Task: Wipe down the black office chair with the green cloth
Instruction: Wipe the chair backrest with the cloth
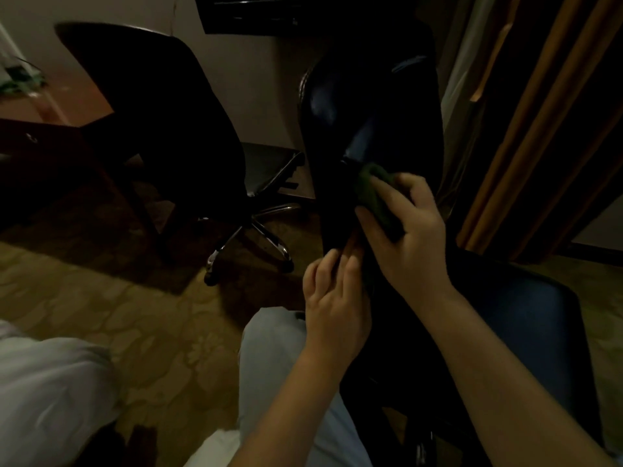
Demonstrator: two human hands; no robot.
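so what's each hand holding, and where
The right hand clutches the bunched green cloth against the black office chair; left hand touches the chair's edge, grip unclear.

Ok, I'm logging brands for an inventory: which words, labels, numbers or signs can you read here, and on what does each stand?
No text can be read in this dim view.
On the glossy black leather office chair: no label or brand shows.
On the crumpled green cloth: no tag shows.
On the dark framed panel on the wall: too dark and blurred to tell whether it bears any.
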